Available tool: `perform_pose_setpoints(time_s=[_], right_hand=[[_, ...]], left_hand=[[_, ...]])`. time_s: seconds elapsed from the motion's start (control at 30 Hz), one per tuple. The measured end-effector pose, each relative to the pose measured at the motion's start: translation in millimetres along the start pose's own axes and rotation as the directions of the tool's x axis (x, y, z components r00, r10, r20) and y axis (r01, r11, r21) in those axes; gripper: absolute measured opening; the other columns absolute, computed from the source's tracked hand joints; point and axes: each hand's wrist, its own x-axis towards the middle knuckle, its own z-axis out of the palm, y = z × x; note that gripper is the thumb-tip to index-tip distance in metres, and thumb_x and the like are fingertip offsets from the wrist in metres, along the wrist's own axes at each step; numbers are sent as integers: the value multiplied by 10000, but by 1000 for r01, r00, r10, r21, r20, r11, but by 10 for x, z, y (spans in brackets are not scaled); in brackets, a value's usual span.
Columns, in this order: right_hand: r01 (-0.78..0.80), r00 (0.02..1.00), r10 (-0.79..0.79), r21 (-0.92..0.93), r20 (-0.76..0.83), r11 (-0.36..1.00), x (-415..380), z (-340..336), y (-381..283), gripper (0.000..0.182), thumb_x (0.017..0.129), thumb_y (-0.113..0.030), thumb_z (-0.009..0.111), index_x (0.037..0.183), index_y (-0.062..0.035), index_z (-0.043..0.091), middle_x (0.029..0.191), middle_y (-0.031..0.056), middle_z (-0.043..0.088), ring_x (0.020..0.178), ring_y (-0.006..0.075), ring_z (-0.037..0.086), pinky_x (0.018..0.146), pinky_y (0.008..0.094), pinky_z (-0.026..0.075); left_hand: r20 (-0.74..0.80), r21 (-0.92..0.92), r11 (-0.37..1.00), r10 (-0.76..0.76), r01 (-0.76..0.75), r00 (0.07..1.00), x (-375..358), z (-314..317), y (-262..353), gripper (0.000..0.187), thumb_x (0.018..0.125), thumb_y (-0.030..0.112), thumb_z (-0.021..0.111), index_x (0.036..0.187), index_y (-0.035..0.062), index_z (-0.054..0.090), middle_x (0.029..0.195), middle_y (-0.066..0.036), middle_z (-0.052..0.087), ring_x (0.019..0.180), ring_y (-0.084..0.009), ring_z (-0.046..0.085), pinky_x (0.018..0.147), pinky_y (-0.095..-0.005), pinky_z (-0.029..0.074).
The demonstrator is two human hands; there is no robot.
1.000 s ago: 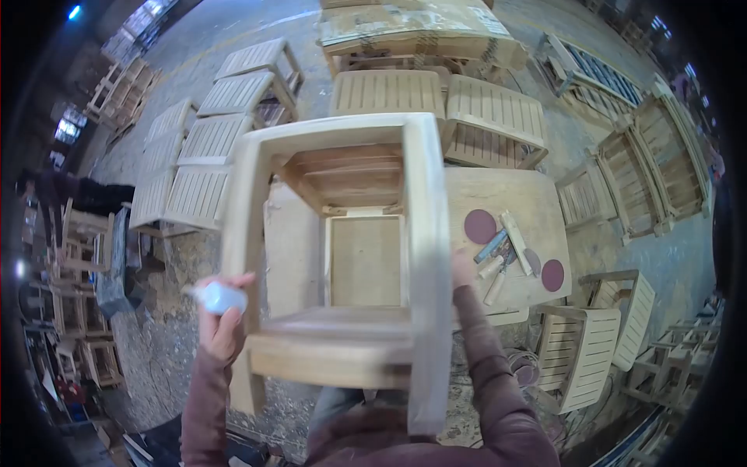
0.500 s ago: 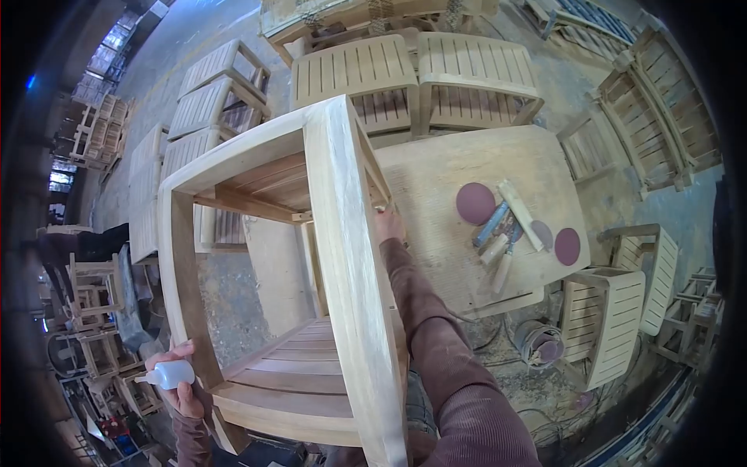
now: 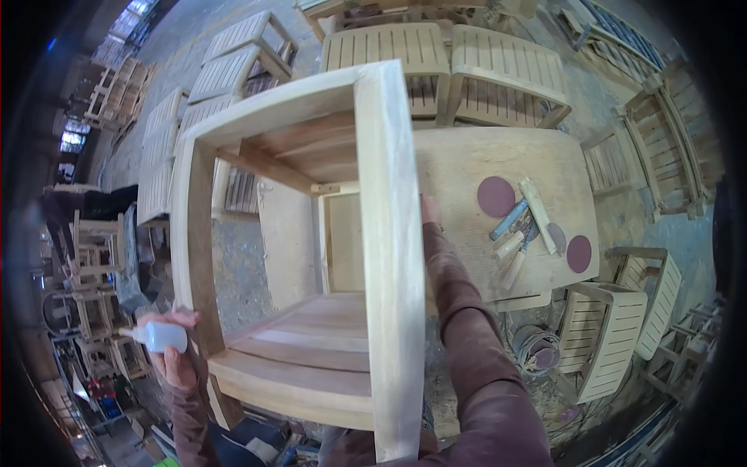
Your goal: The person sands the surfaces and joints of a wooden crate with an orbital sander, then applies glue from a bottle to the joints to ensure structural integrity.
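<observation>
A wooden frame with slatted panels [image 3: 389, 257] stands tilted before me, partly over the worktable. My left hand [image 3: 177, 362] is closed round a small white bottle [image 3: 165, 337] with a pointed nozzle facing left, beside the frame's left post. My right hand [image 3: 430, 210] is at the far side of the frame's right post; the post hides most of its fingers, so its grip cannot be made out. To its right on the board lie a dark red disc [image 3: 496, 197], a blue-handled tool [image 3: 509, 219] and several pale-handled tools.
The worktable [image 3: 459, 156] carries another red disc [image 3: 579, 254] at its right. Slatted stools [image 3: 510, 70] stand behind and at both sides. A bucket [image 3: 537, 349] and cables are on the floor at the right. Another person [image 3: 93, 206] is at the far left.
The frame has turned and appears more upright, shifted to the right. My right hand has moved right with it and shows less. The bottle in my left hand sits slightly higher.
</observation>
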Motion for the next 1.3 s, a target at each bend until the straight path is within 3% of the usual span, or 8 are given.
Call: perform_pose_setpoints(time_s=[0.03, 0.23, 0.3, 0.37, 0.53, 0.9, 1.0, 1.3], right_hand=[[33, 999, -31, 173, -15, 984, -59, 211, 205, 447, 580, -197, 720, 986, -141, 543, 983, 188, 539, 854, 345, 603, 711, 440, 504], [298, 945, -264, -175, 196, 938, -1231, 36, 0, 283, 700, -153, 610, 970, -109, 537, 1002, 199, 535, 987, 371, 525, 826, 431, 451], [415, 910, -415, -17, 6, 909, -1457, 479, 216, 343, 704, -156, 603, 1033, -80, 543, 1063, 213, 542, 1004, 393, 515, 864, 450, 431], [469, 873, -424, -179, 239, 865, -1352, 450, 271, 408, 700, -134, 620, 1096, -73, 542, 1114, 200, 548, 1008, 406, 514, 899, 459, 413], [458, 861, -448, -17, -242, 889, -584, 608, 260, 119, 697, -133, 580, 794, -90, 527, 860, 137, 497, 757, 317, 525, 626, 431, 446], [307, 949, -307, -388, 64, 869, -1390, -64, -281, 348, 706, -175, 626, 1045, -157, 546, 1025, 169, 513, 805, 403, 567, 659, 480, 504], [-97, 992, 95, -22, -88, 995, -1421, -114, -422, 483, 681, -142, 642, 1141, -157, 496, 1046, 164, 520, 912, 368, 575, 701, 471, 498], [74, 983, -97, -146, -158, 986, -1642, -333, -367, 494, 691, -157, 638, 1161, -143, 488, 1022, 179, 536, 886, 390, 578, 729, 477, 491]], left_hand=[[-14, 8, 1000, -24, 24, 1000, -5, 0, 11, 558, 828, 360, 604, 1182, 26, 330, 977, -157, 529, 926, -273, 527, 887, -446, 394], [-30, -25, 999, -34, 33, 999, 12, 15, 5, 546, 806, 351, 619, 1148, 17, 354, 952, -139, 508, 928, -275, 531, 891, -451, 389], [-26, -13, 999, -35, 35, 999, 24, -7, 6, 548, 807, 356, 617, 1145, 16, 350, 951, -154, 528, 927, -278, 540, 899, -452, 387], [-37, 2, 998, -67, 67, 997, -1, -10, 24, 534, 807, 379, 601, 1126, 35, 346, 954, -203, 584, 927, -284, 538, 899, -447, 362], [-25, -28, 999, -38, 37, 999, 18, 14, 24, 539, 809, 357, 607, 1136, 31, 330, 922, -188, 571, 918, -298, 545, 910, -446, 380], [14, -158, 987, 10, -7, 1000, 41, -57, -28, 468, 843, 241, 550, 1173, 1, 322, 957, -185, 574, 930, -248, 558, 885, -368, 385], [55, -145, 989, 34, -26, 998, -7, -100, 8, 430, 858, 184, 529, 1186, 4, 318, 991, -172, 559, 924, -201, 536, 860, -339, 386], [34, 234, 951, 200, -202, 979, 44, -125, 88, 374, 842, 170, 555, 1139, -8, 413, 993, -124, 621, 776, -163, 552, 736, -296, 448]])
